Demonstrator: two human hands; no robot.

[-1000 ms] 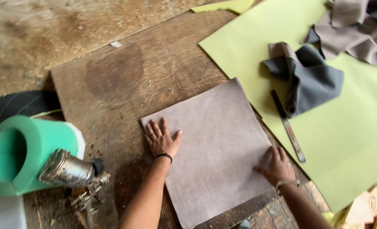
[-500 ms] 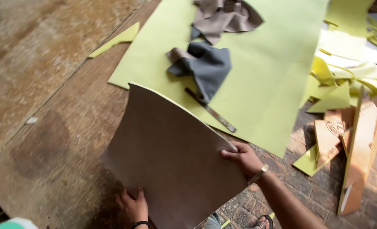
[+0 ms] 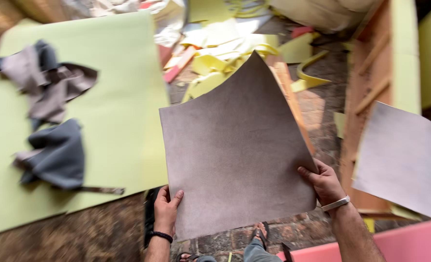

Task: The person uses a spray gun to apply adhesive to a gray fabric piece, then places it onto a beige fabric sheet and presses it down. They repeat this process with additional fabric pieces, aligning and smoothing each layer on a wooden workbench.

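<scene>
I hold a square grey-brown sheet point(image 3: 237, 150) up in the air in front of me, one corner pointing away. My left hand point(image 3: 166, 209) pinches its lower left edge, thumb on the near face. My right hand point(image 3: 324, 182) grips the lower right corner; a pale band sits on that wrist. The sheet hides part of the floor and the yellow scraps behind it.
A large pale green sheet point(image 3: 113, 116) lies left, with grey fabric pieces point(image 3: 55, 155) and a thin metal strip point(image 3: 101, 190) on it. Yellow foam offcuts point(image 3: 225, 53) litter the brick floor. Another grey sheet point(image 3: 404, 160) lies right, by a wooden frame point(image 3: 366, 87) and a pink slab point(image 3: 409, 245).
The sheet has come off the wooden table and now hangs in the air between both hands. My view has swung right, away from the table toward the brick floor.
</scene>
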